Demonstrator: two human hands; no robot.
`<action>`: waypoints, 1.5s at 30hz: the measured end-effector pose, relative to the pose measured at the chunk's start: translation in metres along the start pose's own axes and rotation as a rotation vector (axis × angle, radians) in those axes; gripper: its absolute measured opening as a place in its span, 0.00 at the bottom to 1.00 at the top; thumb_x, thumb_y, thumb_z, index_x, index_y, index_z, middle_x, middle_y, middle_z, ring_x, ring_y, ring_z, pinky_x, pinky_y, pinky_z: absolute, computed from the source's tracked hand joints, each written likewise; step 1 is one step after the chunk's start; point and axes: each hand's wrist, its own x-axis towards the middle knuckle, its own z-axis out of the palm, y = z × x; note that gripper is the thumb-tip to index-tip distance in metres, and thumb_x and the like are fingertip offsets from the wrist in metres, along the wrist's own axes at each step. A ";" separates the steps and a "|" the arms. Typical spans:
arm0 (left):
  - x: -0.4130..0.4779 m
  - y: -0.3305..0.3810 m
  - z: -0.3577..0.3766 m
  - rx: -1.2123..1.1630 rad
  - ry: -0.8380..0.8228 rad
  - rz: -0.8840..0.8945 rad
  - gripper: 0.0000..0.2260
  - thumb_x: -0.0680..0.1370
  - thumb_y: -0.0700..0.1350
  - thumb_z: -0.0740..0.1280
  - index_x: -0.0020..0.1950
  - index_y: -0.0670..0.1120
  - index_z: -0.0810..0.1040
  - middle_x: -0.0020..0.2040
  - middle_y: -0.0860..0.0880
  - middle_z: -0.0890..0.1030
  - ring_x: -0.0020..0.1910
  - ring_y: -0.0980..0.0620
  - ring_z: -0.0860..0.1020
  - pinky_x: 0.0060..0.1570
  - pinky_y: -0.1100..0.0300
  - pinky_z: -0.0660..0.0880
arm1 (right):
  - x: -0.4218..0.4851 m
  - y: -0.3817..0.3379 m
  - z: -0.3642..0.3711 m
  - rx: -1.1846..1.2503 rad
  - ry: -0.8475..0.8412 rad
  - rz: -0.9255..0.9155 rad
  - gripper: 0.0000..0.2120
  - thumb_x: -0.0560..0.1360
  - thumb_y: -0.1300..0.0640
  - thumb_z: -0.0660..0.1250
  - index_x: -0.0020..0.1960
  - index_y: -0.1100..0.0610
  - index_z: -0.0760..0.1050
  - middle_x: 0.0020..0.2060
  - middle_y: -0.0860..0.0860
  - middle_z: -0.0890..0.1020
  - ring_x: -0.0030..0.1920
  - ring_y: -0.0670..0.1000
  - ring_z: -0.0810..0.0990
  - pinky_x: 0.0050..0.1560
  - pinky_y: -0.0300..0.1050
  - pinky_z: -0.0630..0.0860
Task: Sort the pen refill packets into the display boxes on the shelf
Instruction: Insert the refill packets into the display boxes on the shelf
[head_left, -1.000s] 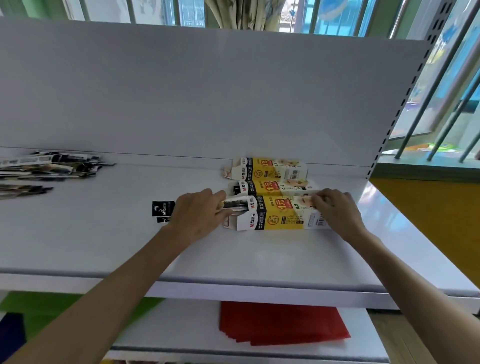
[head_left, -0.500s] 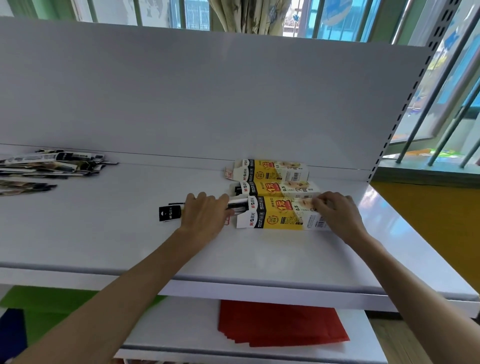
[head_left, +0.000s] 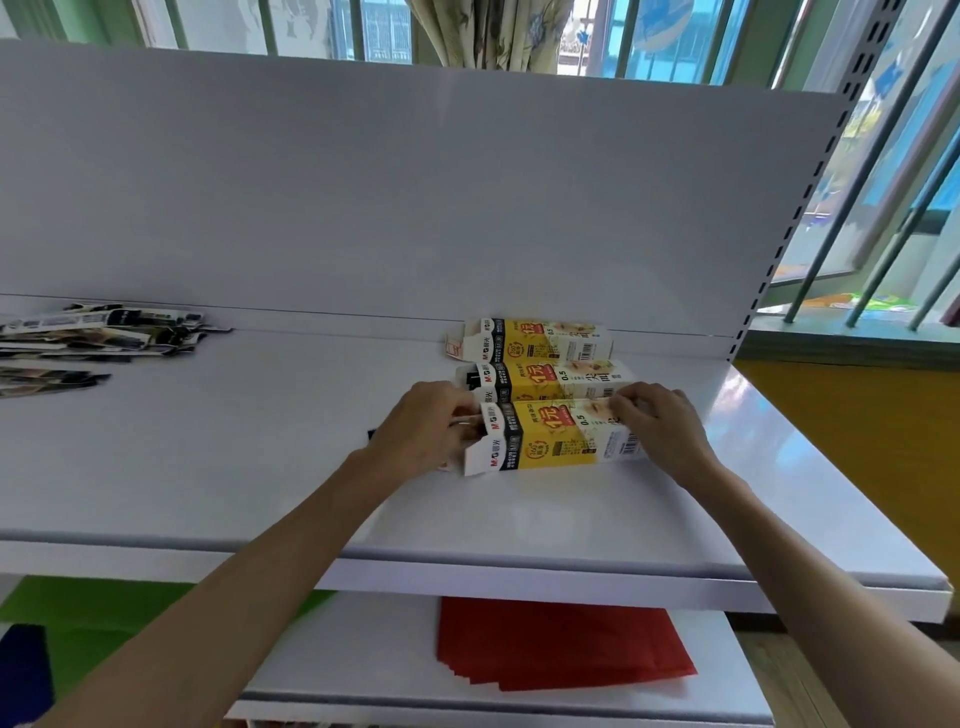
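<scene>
Head cam: looking down at three yellow display boxes (head_left: 545, 378) lying side by side on the white shelf (head_left: 260, 467). Gripping a refill packet (head_left: 461, 419) in the left hand (head_left: 423, 431) and feeding it into the open end of the front box (head_left: 556, 439), with the right hand (head_left: 660, 431) pinching that box's far end to steady it. Probably early days, judging by the big pile of packets (head_left: 98, 332) well off to the left. Can't tell how full any box is.
</scene>
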 end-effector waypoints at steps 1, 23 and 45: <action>0.002 0.005 0.003 -0.004 0.021 -0.024 0.10 0.75 0.43 0.69 0.54 0.42 0.81 0.52 0.42 0.81 0.49 0.46 0.79 0.39 0.63 0.72 | -0.001 -0.002 0.002 -0.024 0.004 -0.003 0.07 0.76 0.49 0.59 0.46 0.48 0.75 0.45 0.48 0.79 0.52 0.54 0.73 0.47 0.56 0.77; -0.017 -0.033 -0.013 -0.344 0.242 -0.340 0.04 0.72 0.36 0.71 0.46 0.41 0.82 0.38 0.43 0.83 0.28 0.66 0.77 0.35 0.80 0.69 | 0.001 -0.002 0.005 -0.047 0.044 0.027 0.13 0.75 0.47 0.58 0.52 0.51 0.77 0.47 0.50 0.79 0.53 0.55 0.72 0.47 0.56 0.76; -0.015 0.006 0.012 -0.230 -0.081 -0.123 0.15 0.79 0.41 0.60 0.65 0.50 0.74 0.62 0.48 0.78 0.59 0.52 0.76 0.42 0.74 0.68 | -0.005 -0.007 0.006 -0.093 0.075 0.023 0.15 0.75 0.46 0.55 0.53 0.51 0.77 0.47 0.51 0.80 0.53 0.54 0.72 0.43 0.53 0.75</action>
